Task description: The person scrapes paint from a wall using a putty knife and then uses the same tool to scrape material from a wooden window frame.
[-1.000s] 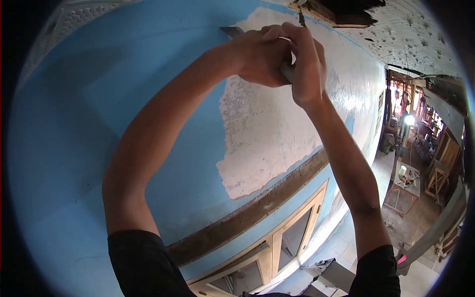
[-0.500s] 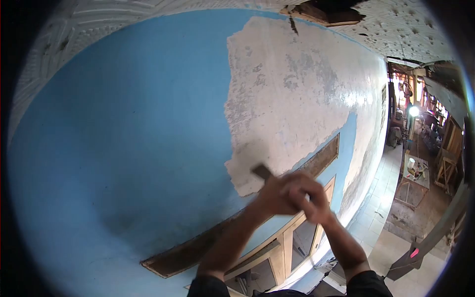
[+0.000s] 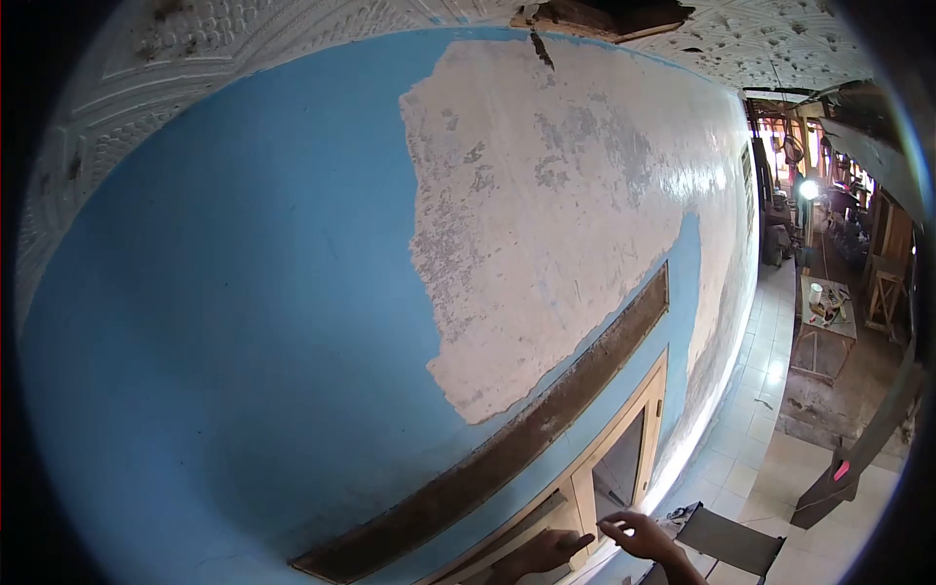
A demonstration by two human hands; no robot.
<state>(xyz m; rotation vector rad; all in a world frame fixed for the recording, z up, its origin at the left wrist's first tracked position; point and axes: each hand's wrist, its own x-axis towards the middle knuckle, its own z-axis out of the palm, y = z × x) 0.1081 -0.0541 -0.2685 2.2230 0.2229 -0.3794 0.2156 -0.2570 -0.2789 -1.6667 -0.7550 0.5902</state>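
Note:
Low in the head view, in front of a wooden door frame (image 3: 582,497), are both my hands. My left hand (image 3: 551,552) is closed, and a dark stub, apparently part of the scraper (image 3: 582,540), shows at its fingers; the blade is hidden. Just to the right is my right hand (image 3: 643,538), apart from the left, its fingers loosely curled with a gap between them and nothing visible in it. Above the hands rises a blue painted wall (image 3: 292,292) with a large bare, whitish patch (image 3: 546,253), ragged along its left edge.
A long brown recessed panel (image 3: 507,439) slants across the wall above the door. At the right stand a small table (image 3: 825,317) with things on it and a dark slanted post (image 3: 858,458). A dark flat-topped stand (image 3: 729,541) is near my right hand. The ceiling has a broken hole (image 3: 614,18).
My hands, together on the scraper against the bare patch before, have dropped low and come apart. The scraper's blade has gone out of sight. The view has shifted slightly.

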